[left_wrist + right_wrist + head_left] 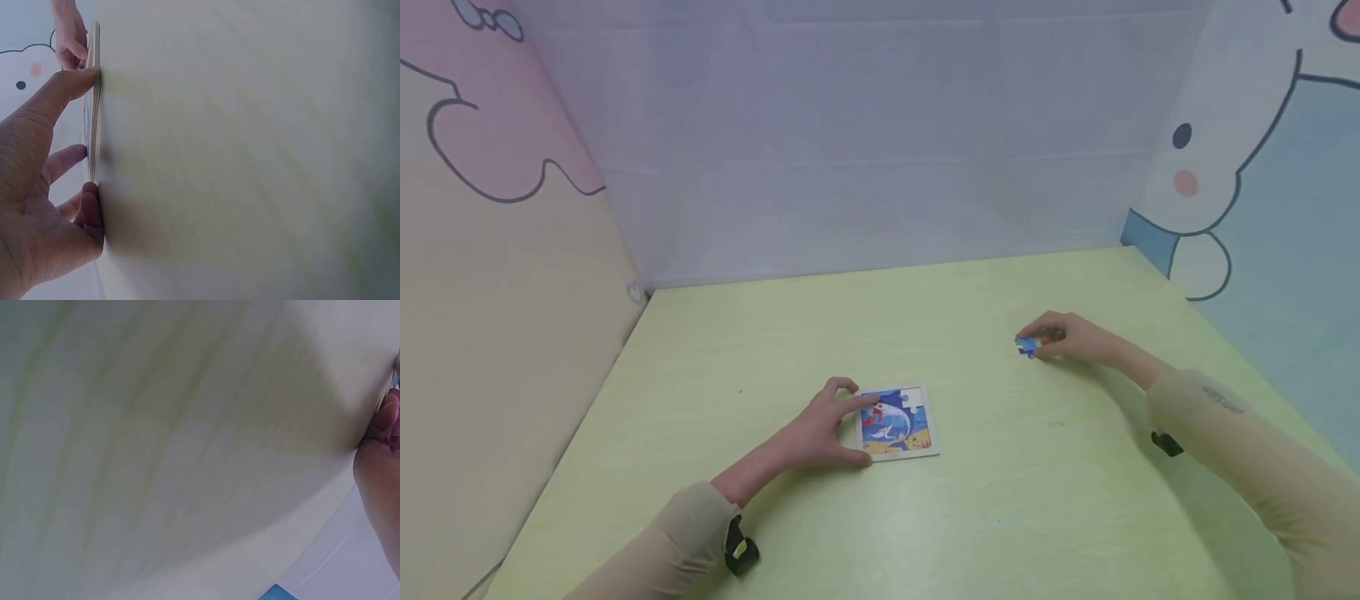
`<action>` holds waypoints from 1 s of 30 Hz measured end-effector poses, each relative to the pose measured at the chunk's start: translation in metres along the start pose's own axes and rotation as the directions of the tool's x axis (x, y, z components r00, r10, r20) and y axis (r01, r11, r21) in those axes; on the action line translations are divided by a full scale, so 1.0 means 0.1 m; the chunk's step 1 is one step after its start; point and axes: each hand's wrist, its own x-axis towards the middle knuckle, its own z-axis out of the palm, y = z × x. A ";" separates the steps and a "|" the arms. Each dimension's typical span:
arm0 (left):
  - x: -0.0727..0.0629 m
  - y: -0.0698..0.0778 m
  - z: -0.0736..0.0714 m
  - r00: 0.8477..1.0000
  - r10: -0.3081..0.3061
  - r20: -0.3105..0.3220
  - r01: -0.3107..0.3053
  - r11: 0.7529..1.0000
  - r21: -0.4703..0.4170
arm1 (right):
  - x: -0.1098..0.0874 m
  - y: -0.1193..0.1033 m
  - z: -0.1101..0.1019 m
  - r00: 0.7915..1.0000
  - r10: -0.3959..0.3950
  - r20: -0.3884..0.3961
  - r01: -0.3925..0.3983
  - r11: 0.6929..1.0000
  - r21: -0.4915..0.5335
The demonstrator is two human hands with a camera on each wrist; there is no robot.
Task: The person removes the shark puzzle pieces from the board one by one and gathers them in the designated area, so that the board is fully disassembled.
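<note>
A small square jigsaw puzzle [932, 425] with a pale frame and a sea-animal picture lies flat on the table. A pale gap shows at its upper right corner. My left hand [816, 429] holds the frame at its left side, the thumb at the near edge and bent fingers at the far edge; one finger reaches over the picture. In the left wrist view the thumb [69, 86] touches the thin board edge. Farther right, my right hand [1075, 337] pinches a blue puzzle piece [1026, 344] by the table surface. The right wrist view shows only part of this hand [384, 425].
The pale yellow-green table [970, 517] carries the puzzle near its middle. A white cloth wall [880, 150] stands behind it. Panels with cartoon figures [1285, 208] close off both sides. Dark wrist devices [741, 548] sit at both sleeves.
</note>
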 end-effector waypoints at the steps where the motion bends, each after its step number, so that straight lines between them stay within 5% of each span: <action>1: 0.00 0.00 0.00 1.000 -0.001 -0.001 0.001 1.000 -0.004 | 0.00 0.00 0.00 1.000 0.006 0.000 -0.006 1.000 0.000; 30: 0.00 -0.04 0.01 0.999 -0.017 -0.027 0.016 0.999 -0.037 | 0.03 0.00 -0.05 0.998 0.033 0.050 -0.031 0.999 -0.025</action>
